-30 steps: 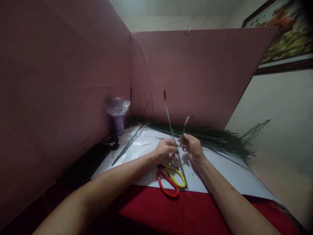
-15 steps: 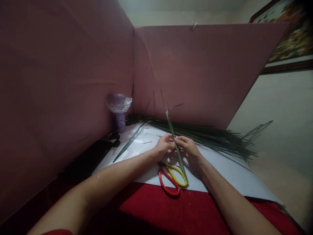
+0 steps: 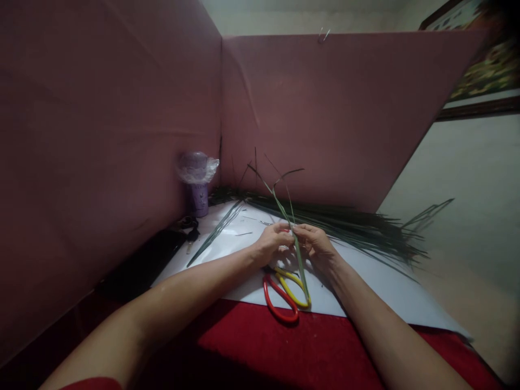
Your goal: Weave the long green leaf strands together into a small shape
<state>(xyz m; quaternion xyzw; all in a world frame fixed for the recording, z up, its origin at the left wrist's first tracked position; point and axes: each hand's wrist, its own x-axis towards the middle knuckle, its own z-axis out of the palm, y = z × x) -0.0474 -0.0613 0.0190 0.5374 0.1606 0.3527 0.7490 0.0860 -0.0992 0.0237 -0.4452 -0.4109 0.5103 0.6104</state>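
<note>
Over the middle of the white sheet (image 3: pixel 377 281), the left hand (image 3: pixel 273 246) and right hand (image 3: pixel 317 246) meet, each pinching the same green leaf strips (image 3: pixel 299 260), whose thin tips rise and splay above the fingers. Directly beneath, at the sheet's near edge, lie red-and-yellow-handled scissors (image 3: pixel 284 295). A pile of long leaves (image 3: pixel 349 225) runs along the far edge; a purple cup (image 3: pixel 197 195) stands at the far left corner.
</note>
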